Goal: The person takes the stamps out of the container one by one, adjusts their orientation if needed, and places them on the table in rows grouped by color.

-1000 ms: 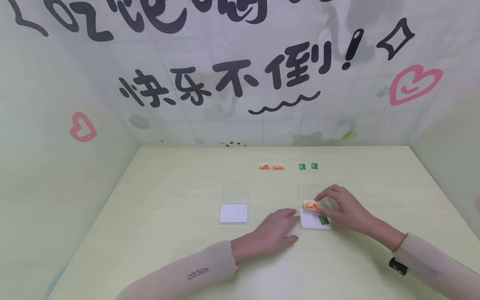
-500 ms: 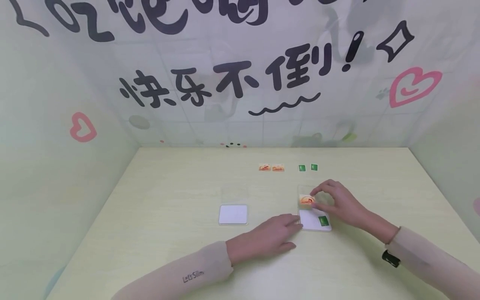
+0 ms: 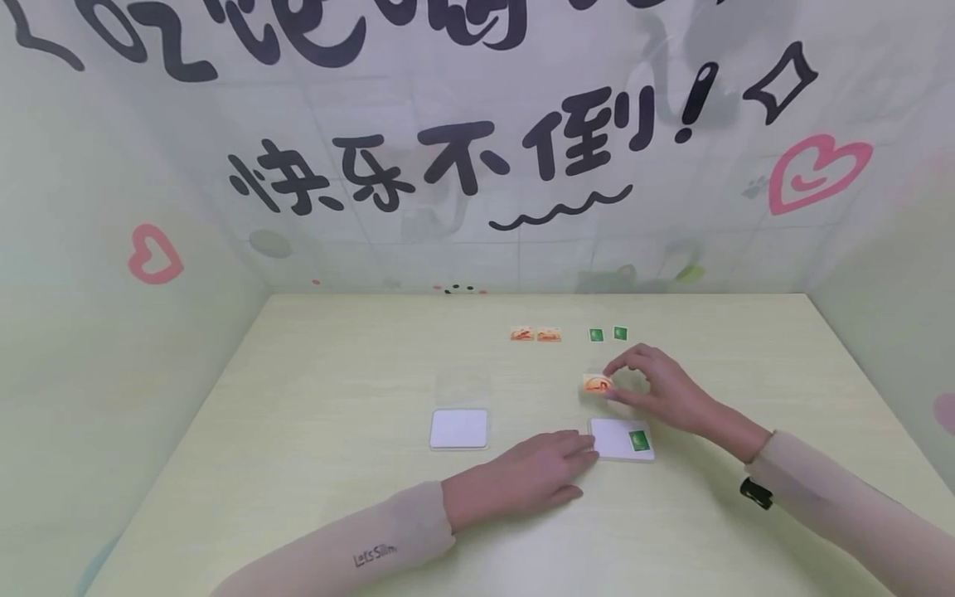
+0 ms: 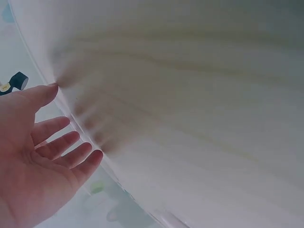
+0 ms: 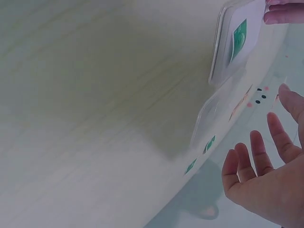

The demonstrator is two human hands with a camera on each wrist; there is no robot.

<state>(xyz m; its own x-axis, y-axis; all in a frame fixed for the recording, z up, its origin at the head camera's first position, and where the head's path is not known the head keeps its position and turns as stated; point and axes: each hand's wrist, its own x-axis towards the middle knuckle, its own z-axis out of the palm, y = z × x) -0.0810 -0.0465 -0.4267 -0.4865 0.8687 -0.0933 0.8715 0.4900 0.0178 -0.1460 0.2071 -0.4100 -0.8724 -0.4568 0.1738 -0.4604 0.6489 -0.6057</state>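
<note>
My right hand (image 3: 664,394) pinches an orange-and-red postage stamp (image 3: 596,384) by its right edge, between thumb and forefinger. It hovers over the open clear lid (image 5: 216,111) of the right-hand case. That case's white base (image 3: 613,433) carries one green stamp (image 3: 639,440) at its right side. Beside the base, my left hand (image 3: 518,477) lies palm down, its extended fingertips right at the left edge. The left wrist view shows that hand (image 4: 47,156) with fingers loosely bent and nothing in them.
A second white case (image 3: 458,429) lies to the left, its clear lid (image 3: 462,385) folded back. Farther off sit two orange stamps (image 3: 549,335) and two green stamps (image 3: 596,335) in a row. A printed wall (image 3: 418,257) rises behind the table.
The right hand has carried the orange stamp up and left, from above the white base to over the clear lid. The left hand has stayed beside the base, shifting only slightly.
</note>
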